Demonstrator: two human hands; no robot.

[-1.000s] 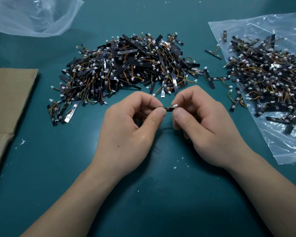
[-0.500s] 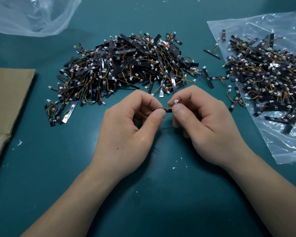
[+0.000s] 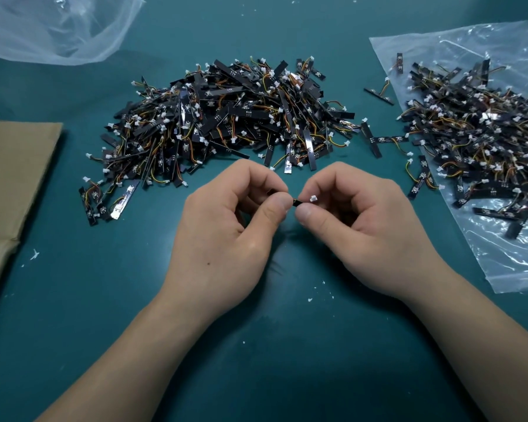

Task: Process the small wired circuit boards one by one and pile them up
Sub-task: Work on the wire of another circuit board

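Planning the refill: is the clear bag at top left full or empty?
Empty as far as shown: the clear bag is see-through with nothing dark inside; its upper part is out of frame.

Looking like small electronics assembly workshop, work being done by hand. Teal worktop [image 3: 287, 360] carrying large loose heap of small wired circuit boards [image 3: 226, 117]. Second heap [image 3: 476, 141] lying on clear plastic bag [image 3: 515, 263] at right. Another clear bag [image 3: 58, 28] lying crumpled far left, brown cardboard [image 3: 13, 178] lying at left edge. White flecks [image 3: 310, 299] lying scattered over worktop. Bare left hand [image 3: 226, 233] and right hand [image 3: 372, 226] pinching single board [image 3: 296, 203] between them.
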